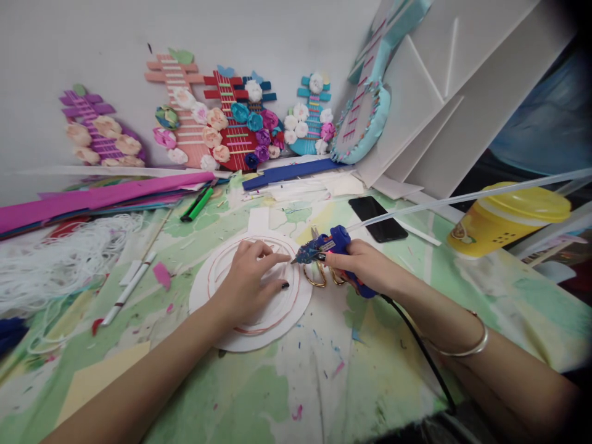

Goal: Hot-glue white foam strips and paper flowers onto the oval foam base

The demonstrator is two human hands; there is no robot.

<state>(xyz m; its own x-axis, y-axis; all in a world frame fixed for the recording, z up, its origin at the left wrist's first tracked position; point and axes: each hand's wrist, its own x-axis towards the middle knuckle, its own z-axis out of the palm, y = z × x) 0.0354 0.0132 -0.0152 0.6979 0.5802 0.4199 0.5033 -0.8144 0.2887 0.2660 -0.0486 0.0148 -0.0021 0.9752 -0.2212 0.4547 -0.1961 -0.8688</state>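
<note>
Glue gun (340, 239) in right grip (369, 265), left (247, 280) half-spread, seemingly touching disc (272, 338)

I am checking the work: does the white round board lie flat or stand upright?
Flat: the round board lies on the table, under the left hand.

blk phone (378, 220) l. of yel tub (494, 225); grn cutter (201, 205) nr pink paper (106, 195)
</note>
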